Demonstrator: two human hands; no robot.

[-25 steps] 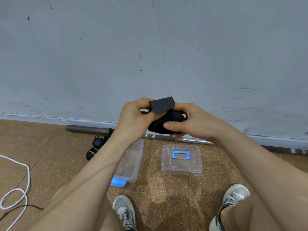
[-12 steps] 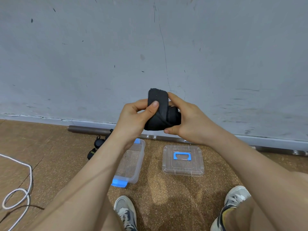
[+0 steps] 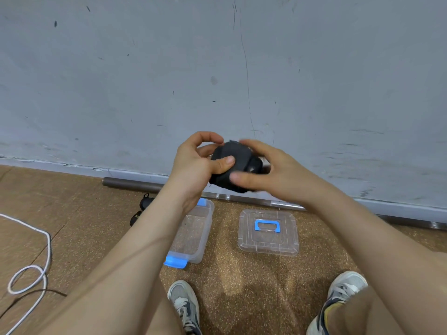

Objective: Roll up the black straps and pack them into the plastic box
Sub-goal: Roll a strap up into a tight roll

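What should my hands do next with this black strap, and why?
Probably lower the strap into the open box. It looks fully rolled into a tight bundle, gripped between the left hand and right hand, and the box sits open on the floor right below, with its lid lying beside it.

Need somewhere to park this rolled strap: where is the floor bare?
Bare floor lies between the plastic box and its lid, and in front of the lid between the shoes. Crowded: left of the box, where black items lie by the pipe; the white cord loops far left.
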